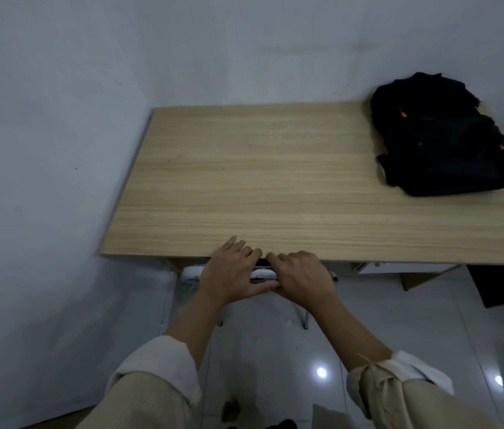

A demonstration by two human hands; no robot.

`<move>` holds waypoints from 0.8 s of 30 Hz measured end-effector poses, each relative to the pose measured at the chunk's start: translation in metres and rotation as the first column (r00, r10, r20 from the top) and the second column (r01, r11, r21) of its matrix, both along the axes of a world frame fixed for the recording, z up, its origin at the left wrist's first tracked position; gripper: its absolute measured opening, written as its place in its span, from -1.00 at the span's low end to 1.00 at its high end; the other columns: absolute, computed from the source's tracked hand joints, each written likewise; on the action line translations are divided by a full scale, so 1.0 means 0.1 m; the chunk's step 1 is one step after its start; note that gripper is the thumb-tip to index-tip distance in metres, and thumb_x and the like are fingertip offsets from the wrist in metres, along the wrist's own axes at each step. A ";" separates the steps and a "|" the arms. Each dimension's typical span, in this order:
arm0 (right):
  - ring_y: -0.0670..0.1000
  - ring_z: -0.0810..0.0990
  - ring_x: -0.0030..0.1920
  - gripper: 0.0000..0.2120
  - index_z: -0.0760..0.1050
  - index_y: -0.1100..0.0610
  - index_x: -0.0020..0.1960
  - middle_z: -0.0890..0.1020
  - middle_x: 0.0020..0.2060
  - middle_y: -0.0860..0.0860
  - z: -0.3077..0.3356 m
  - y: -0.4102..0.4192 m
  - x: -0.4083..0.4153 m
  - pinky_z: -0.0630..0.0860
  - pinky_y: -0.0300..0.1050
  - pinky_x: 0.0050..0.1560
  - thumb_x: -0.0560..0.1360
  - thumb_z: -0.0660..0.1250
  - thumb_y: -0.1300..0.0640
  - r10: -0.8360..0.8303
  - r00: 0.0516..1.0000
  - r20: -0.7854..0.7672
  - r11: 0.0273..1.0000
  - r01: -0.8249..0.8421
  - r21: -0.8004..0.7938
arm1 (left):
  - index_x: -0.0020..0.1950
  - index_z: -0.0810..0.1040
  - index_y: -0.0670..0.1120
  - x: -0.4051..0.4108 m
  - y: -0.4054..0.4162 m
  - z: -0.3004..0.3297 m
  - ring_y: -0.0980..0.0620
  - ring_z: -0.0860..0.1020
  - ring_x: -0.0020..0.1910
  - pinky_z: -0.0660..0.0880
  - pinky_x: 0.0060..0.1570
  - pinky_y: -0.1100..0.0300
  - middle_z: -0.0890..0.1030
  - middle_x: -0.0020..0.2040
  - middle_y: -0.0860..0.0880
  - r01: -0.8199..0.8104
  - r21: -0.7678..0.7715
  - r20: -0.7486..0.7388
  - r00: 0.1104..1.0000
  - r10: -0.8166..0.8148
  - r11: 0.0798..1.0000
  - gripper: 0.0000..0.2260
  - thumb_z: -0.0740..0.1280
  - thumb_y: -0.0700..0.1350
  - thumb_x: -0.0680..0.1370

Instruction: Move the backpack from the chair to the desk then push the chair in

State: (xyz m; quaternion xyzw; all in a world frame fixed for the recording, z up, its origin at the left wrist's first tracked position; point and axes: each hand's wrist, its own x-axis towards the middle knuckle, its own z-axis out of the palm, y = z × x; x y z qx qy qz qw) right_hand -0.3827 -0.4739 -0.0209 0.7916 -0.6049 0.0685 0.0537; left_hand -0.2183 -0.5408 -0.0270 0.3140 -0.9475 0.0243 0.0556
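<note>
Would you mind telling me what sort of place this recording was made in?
Probably a small study corner or plain office room. A light wooden desk stands in the corner of bare white walls, a dark backpack lies on it, and a chair is tucked underneath on a glossy tiled floor.

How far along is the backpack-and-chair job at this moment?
Done: the backpack lies on the desk, at its far right by the wall. In hand: the left hand and right hand both grip the top of the chair, which sits mostly under the desk's front edge. Left: at most a final nudge and letting go.
</note>
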 end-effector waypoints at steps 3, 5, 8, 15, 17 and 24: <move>0.09 0.54 -0.51 -0.69 0.51 0.15 -0.12 0.61 -0.44 0.05 0.01 0.00 -0.01 0.37 -0.17 -0.45 0.37 0.41 -0.10 0.004 1.000 0.024 1.000 -0.004 0.002 | 0.06 0.59 -0.12 0.00 -0.01 0.00 -0.14 0.63 0.03 0.42 0.31 -0.06 0.70 -0.09 -0.11 0.003 0.011 -0.006 1.000 -0.003 1.000 -0.39 0.19 0.40 0.44; 0.10 0.54 -0.51 -0.68 0.51 0.16 -0.13 0.61 -0.45 0.06 0.02 0.00 -0.01 0.37 -0.17 -0.45 0.38 0.39 -0.11 0.008 1.000 0.025 1.000 -0.008 0.005 | 0.06 0.58 -0.12 -0.01 -0.02 0.00 -0.14 0.62 0.03 0.41 0.31 -0.06 0.69 -0.09 -0.11 0.004 0.018 -0.005 1.000 -0.004 1.000 -0.39 0.18 0.40 0.45; 0.10 0.54 -0.52 -0.67 0.50 0.15 -0.15 0.60 -0.46 0.06 0.01 -0.01 -0.01 0.38 -0.16 -0.46 0.36 0.42 -0.12 0.012 1.000 0.016 1.000 -0.012 0.000 | 0.08 0.57 -0.13 -0.01 -0.04 -0.03 -0.16 0.61 0.06 0.39 0.32 -0.07 0.69 -0.06 -0.12 0.004 0.039 -0.004 1.000 -0.004 0.999 -0.38 0.17 0.40 0.45; 0.09 0.52 -0.53 -0.65 0.48 0.13 -0.20 0.57 -0.51 0.04 -0.07 0.00 0.00 0.36 -0.17 -0.43 0.28 0.50 -0.11 -0.028 1.000 0.000 0.999 0.028 -0.017 | 0.36 0.44 -0.15 -0.01 -0.03 -0.08 -0.19 0.29 0.47 0.19 0.48 -0.12 0.48 0.37 -0.19 -0.031 0.062 -0.027 0.999 0.032 0.998 -0.21 0.10 0.45 0.43; 0.14 0.59 -0.38 -0.60 0.49 0.15 -0.11 0.62 -0.41 0.07 -0.10 0.02 0.00 0.53 -0.04 -0.13 0.31 0.47 -0.16 -0.056 0.998 -0.006 0.998 0.056 -0.014 | 0.46 0.32 -0.11 -0.01 -0.03 -0.05 -0.18 0.10 0.54 0.07 0.52 -0.16 0.29 0.51 -0.19 -0.029 0.038 -0.030 0.999 0.030 0.999 -0.16 0.03 0.48 0.42; 0.27 0.18 0.48 -0.30 0.24 0.13 0.46 0.37 0.43 0.19 0.00 0.18 0.20 -0.06 0.41 0.45 0.43 0.38 -0.11 -0.298 0.954 0.012 0.952 0.297 0.072 | 0.57 -0.05 -0.04 -0.03 0.07 0.07 -0.19 -0.17 0.56 -0.15 0.51 -0.24 -0.07 0.59 -0.19 -0.053 0.033 0.001 0.999 0.053 0.998 -0.10 0.02 0.50 0.42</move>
